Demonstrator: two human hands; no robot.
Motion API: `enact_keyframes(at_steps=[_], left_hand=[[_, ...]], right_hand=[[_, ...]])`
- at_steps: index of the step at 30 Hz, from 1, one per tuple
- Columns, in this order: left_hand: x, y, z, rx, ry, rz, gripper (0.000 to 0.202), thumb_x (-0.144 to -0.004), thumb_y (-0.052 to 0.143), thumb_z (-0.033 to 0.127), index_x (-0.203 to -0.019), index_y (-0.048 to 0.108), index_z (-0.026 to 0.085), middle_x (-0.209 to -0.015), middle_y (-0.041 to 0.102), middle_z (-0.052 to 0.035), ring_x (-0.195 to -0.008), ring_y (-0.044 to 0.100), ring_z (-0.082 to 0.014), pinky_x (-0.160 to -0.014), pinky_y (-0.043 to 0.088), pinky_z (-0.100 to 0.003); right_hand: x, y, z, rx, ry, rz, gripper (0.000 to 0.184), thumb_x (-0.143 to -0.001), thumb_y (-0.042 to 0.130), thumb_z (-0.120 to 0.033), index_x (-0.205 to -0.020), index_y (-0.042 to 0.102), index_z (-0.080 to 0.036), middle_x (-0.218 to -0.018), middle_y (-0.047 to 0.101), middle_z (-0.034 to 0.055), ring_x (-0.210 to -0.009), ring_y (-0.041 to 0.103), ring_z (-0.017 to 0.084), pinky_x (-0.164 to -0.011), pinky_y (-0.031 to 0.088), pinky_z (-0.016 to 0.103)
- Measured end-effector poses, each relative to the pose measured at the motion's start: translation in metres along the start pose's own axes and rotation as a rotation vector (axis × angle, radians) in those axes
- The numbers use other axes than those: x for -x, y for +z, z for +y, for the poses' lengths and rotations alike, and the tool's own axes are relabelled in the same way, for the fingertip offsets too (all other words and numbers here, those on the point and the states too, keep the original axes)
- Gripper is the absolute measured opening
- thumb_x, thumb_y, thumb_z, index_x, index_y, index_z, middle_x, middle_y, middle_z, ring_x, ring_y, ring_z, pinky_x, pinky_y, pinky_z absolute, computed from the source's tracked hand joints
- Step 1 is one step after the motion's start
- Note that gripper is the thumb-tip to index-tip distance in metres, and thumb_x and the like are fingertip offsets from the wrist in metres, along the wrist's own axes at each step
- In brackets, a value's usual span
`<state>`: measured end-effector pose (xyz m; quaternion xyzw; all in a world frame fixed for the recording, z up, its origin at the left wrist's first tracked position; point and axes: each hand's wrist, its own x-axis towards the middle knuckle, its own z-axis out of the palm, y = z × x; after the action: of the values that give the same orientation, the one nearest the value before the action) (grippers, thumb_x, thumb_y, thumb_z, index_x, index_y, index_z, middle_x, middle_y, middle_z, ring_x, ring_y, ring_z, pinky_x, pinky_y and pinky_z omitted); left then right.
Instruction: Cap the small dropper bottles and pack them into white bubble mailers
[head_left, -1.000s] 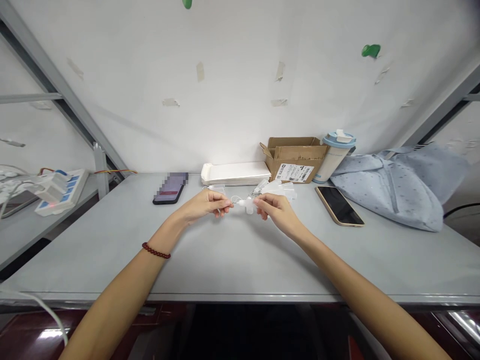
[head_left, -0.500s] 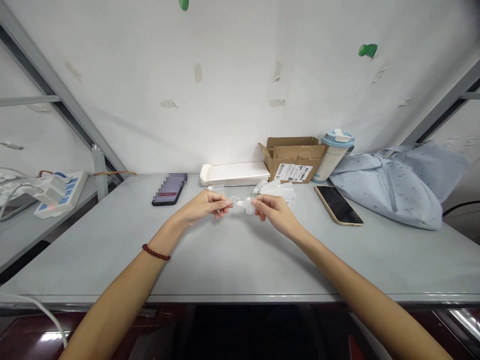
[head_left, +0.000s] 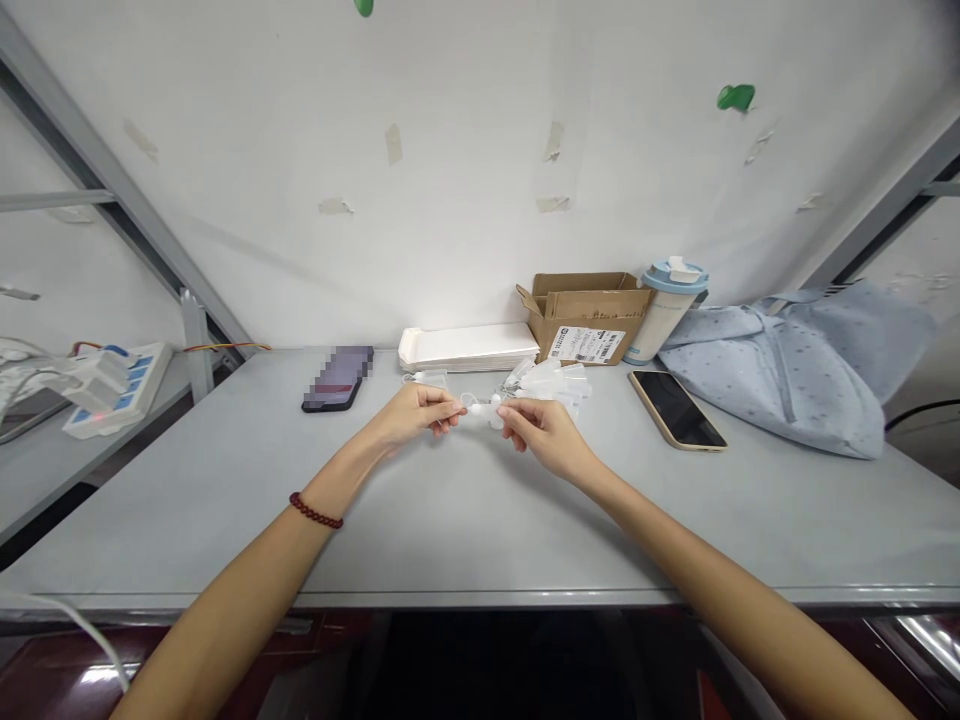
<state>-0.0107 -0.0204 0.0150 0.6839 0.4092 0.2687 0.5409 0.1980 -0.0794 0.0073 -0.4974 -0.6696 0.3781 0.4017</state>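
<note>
Above the middle of the table, my left hand (head_left: pixel 420 411) is closed in a pinch at the left end of a small white plastic piece (head_left: pixel 475 408). What exactly its fingertips grip is too small to make out. Opposite it, my right hand (head_left: pixel 541 430) pinches the right end of the same piece, which has rounded knobs. A thin white loop (head_left: pixel 469 399) shows beside the left fingertips. Just behind my right hand lies a heap of translucent white plastic pieces (head_left: pixel 551 378). Another translucent piece (head_left: pixel 431 379) lies behind my left hand.
Along the wall stand a stack of white flat boxes (head_left: pixel 469 347), an open cardboard box (head_left: pixel 589 315) and a blue-lidded cup (head_left: pixel 664 312). A phone (head_left: pixel 677 410) and a pale blue cloth bag (head_left: pixel 780 370) are right; another phone (head_left: pixel 337 378) and a power strip (head_left: pixel 124 390) are left.
My right hand has shifted slightly left, so the two hands are a little closer together. Less of the white piece shows between the fingers.
</note>
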Motion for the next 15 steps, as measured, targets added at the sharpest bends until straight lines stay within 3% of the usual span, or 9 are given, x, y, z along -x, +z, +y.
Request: enact_keyframes(at_steps=[6,15], left_hand=[[0.002,0.0028,0.0023,-0.009,0.014,-0.028,0.03,-0.071,0.068,0.042,-0.065,0.064,0.013,-0.066,0.06,-0.003,-0.058,0.05,-0.0103,-0.059,0.042,-0.025],[0.0026,0.0017,0.0019,-0.006,0.022,-0.047,0.028,-0.072,0.067,0.04,-0.064,0.063,0.014,-0.066,0.06,-0.0026,-0.059,0.05,-0.0105,-0.059,0.042,-0.024]], right_hand=[[0.0004,-0.0003,0.0038,0.007,-0.035,0.001,0.032,-0.085,0.048,-0.043,-0.069,0.057,-0.018,-0.062,0.057,-0.0004,-0.05,0.049,0.01,-0.051,0.038,0.023],[0.003,0.0031,0.0046,0.058,-0.065,-0.017,0.034,-0.086,0.048,-0.043,-0.064,0.057,-0.018,-0.055,0.053,-0.0022,-0.048,0.047,0.009,-0.052,0.037,0.023]])
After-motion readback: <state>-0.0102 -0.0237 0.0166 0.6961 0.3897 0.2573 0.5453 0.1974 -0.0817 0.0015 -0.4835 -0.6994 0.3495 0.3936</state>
